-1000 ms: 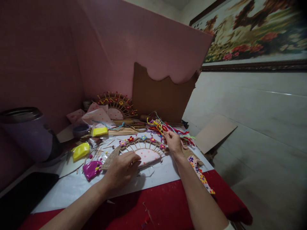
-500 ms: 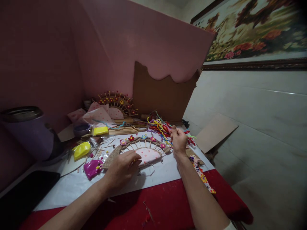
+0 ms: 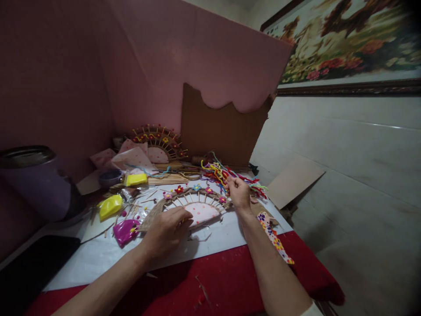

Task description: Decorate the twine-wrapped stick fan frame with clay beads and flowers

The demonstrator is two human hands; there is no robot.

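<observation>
A half-round fan [image 3: 201, 213] made of sticks, with a twine-wrapped rim, a spotted white centre and small coloured flowers, lies on the white sheet. My left hand [image 3: 171, 230] is closed over its lower left part, fingers curled at the spotted centre. Just beyond the fan's right end, my right hand [image 3: 238, 193] is raised in a pinch, in front of a tangled heap of coloured yarn [image 3: 215, 171]. Whatever its fingertips hold is too small to make out. A magenta clay packet [image 3: 125, 232] rests left of my left hand.
Behind stands a second decorated fan [image 3: 161, 139], beside bundled sticks [image 3: 169, 179] and scissors [image 3: 190, 174]. Yellow packets [image 3: 110, 207] and a purple tumbler [image 3: 36, 184] are on the left. A flowered strip [image 3: 275, 239] lies right of my right forearm, and cardboard [image 3: 223, 127] leans behind.
My right hand has moved slightly left and down, nearer the fan's right end. My left hand and the fan keep their place; the view has shifted a little.
</observation>
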